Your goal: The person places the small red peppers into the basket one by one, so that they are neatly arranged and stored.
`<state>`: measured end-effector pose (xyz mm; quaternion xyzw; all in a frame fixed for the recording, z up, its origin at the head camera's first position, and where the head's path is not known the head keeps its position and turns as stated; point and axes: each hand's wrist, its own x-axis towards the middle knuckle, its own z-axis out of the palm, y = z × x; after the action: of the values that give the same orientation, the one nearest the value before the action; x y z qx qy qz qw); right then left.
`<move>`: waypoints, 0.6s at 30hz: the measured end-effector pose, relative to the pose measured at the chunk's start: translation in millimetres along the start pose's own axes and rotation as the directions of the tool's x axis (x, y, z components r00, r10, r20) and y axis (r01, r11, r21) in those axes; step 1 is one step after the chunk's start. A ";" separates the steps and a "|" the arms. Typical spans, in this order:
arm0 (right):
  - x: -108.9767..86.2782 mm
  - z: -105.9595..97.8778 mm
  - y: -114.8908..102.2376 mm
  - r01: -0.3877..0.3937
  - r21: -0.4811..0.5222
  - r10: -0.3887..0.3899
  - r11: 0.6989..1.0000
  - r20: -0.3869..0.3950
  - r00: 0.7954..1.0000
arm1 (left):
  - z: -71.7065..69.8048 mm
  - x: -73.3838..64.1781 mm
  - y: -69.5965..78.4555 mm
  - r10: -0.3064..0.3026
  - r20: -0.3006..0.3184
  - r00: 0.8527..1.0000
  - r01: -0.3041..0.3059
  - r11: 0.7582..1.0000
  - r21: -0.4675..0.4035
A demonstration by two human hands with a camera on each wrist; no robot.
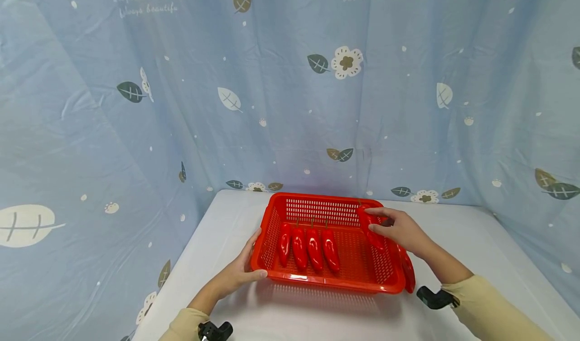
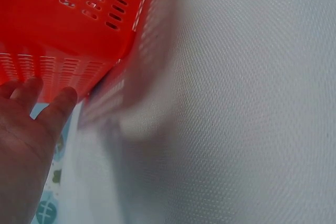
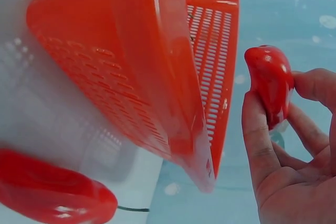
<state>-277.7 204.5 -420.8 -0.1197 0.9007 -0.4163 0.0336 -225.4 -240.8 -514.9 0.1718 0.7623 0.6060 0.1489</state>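
Note:
Several glossy red chili peppers with thin green stems lie side by side in the left half of a red plastic basket (image 1: 317, 283); one is the leftmost chili pepper (image 1: 284, 245). My right hand (image 1: 399, 230) pinches another chili pepper (image 3: 270, 80) between thumb and fingers, over the basket's right end. At the basket's left front corner is my left hand (image 1: 237, 270), its fairly straight fingers against the outer side and its thumb at the front rim. In the left wrist view, those fingers (image 2: 60, 106) lie right at the slotted wall.
Outside the basket's right wall, a red chili pepper (image 1: 409, 273) lies on the white table (image 1: 213, 245). The right wrist view also shows a chili pepper (image 3: 55, 190) with its stem beside the basket. A blue patterned curtain (image 1: 290, 104) hangs behind the table and along its left side.

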 end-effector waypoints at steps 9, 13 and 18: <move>11.8 3.4 -5.0 0.013 0.020 -0.013 1.000 0.009 1.000 | -0.1 -0.4 1.9 -0.002 0.002 1.000 0.002 1.000 -0.003; 16.9 5.0 -6.4 0.006 0.048 -0.007 0.999 0.018 1.000 | 0.0 -0.2 1.3 -0.003 0.002 1.000 0.003 1.000 -0.003; 20.6 7.2 -7.9 0.011 0.048 -0.012 0.999 0.019 1.000 | -0.5 0.4 -1.4 -0.001 0.003 1.000 0.001 1.000 0.004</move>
<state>-295.0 189.2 -418.7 -0.1280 0.8894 -0.4368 0.0428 -226.1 -241.4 -516.1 0.1726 0.7633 0.6042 0.1500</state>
